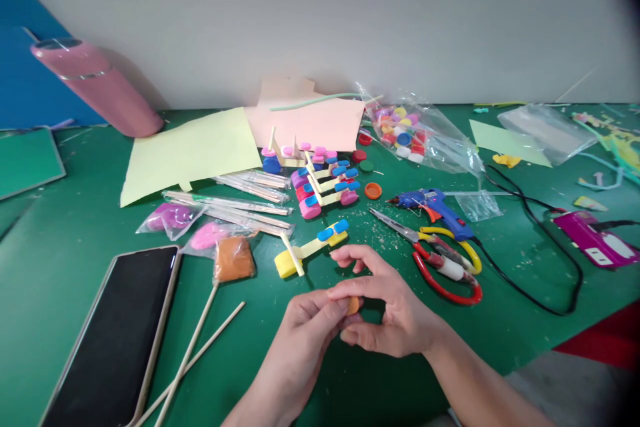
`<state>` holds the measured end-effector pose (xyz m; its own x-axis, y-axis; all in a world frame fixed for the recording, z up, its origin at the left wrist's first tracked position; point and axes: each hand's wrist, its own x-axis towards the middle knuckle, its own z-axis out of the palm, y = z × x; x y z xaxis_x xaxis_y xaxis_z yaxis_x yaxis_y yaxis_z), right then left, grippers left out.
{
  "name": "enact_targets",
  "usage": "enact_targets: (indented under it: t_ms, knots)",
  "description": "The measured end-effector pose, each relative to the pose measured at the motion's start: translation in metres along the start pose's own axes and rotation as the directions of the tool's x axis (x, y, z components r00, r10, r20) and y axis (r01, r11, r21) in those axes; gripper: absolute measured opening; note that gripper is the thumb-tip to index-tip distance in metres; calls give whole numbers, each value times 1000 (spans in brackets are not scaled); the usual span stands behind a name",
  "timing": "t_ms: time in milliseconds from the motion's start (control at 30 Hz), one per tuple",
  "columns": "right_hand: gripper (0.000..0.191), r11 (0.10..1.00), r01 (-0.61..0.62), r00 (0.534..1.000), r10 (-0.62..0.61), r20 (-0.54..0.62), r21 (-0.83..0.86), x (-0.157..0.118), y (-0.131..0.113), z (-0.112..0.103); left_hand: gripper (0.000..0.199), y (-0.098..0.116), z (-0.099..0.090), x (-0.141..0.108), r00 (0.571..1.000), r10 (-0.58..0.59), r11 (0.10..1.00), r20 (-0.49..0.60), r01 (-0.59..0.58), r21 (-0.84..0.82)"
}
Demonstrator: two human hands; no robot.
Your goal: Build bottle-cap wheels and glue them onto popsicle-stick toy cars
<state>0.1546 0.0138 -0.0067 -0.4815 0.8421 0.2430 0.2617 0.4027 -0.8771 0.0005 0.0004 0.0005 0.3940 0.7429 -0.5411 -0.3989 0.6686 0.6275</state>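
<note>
My left hand (313, 330) is closed, with its thumb and fingers pinching a small orange piece of modelling clay (353, 306). Curled around the same piece from the other side is my right hand (390, 313), its fingertips against the clay and one finger raised. Most of the clay is hidden by fingers. Just beyond the hands lies a small yellow clay and stick model (310, 250) with blue ovals on top. An opened packet of orange clay (234, 258) sits to the left.
Similar models (325, 187) stand in a row behind. To the right are red-and-yellow-handled scissors (445, 263), a blue glue gun (435, 207) and its black cable. A phone (113, 340), wooden sticks (195, 353) and a pink bottle (100, 87) are on the left. Bottle caps (403, 137) fill a bag.
</note>
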Motion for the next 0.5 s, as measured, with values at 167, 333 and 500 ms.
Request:
enact_targets:
  t_ms: [167, 333, 500]
  knots:
    - [34, 1000, -1, 998, 2, -67, 8, 0, 1, -2, 17, -2, -1, 0, 999, 34, 999, -25, -35, -20]
    - [29, 1000, -13, 995, 16, -103, 26, 0, -1, -4, 14, -1, -1, 1, 997, 75, 997, -30, -76, -31]
    - [26, 999, -19, 992, 23, -121, 39, -1, -1, -5, 14, -1, -1, 0, 996, 78, 996, -34, -80, -39]
